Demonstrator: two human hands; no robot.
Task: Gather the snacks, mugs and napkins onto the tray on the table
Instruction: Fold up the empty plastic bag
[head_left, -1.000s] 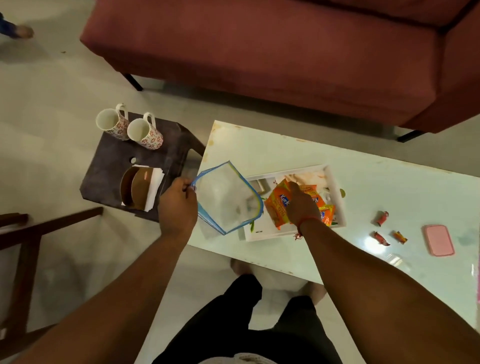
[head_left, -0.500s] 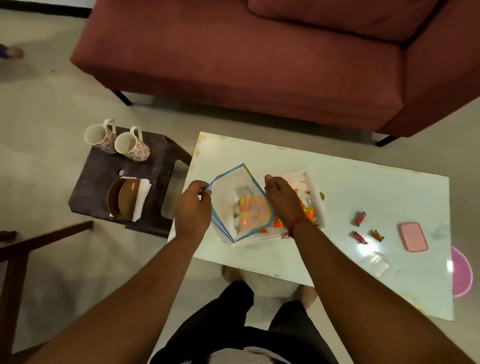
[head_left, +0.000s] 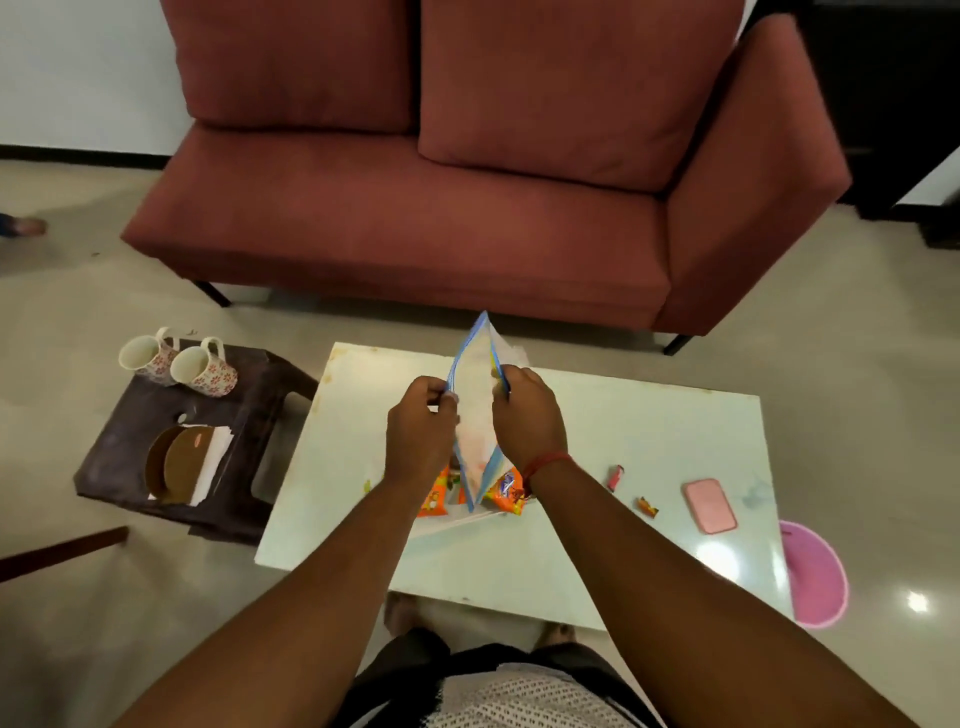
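Over the middle of the white table (head_left: 649, 431), my left hand (head_left: 421, 431) and my right hand (head_left: 527, 415) each pinch one side of a clear zip bag with a blue edge (head_left: 475, 395), held upright and spread apart. Beneath it lie orange snack packets (head_left: 504, 491) on the white tray (head_left: 457, 519), mostly hidden by my hands and the bag. Two small wrapped candies (head_left: 615, 477) (head_left: 647, 506) lie on the table to the right. Two floral mugs (head_left: 148, 356) (head_left: 205, 368) and a brown holder with white napkins (head_left: 189, 470) stand on the dark stool (head_left: 124, 483) at the left.
A pink flat case (head_left: 709, 505) lies near the table's right end. A pink tub (head_left: 815, 571) sits on the floor beyond that end. A red sofa (head_left: 415, 223) stands behind the table. A dark wooden chair rail (head_left: 57, 551) juts in at the lower left.
My right hand left the orange packets and took the bag's other side. Both hands lifted the bag upright over the tray. The view tilted up toward the sofa.
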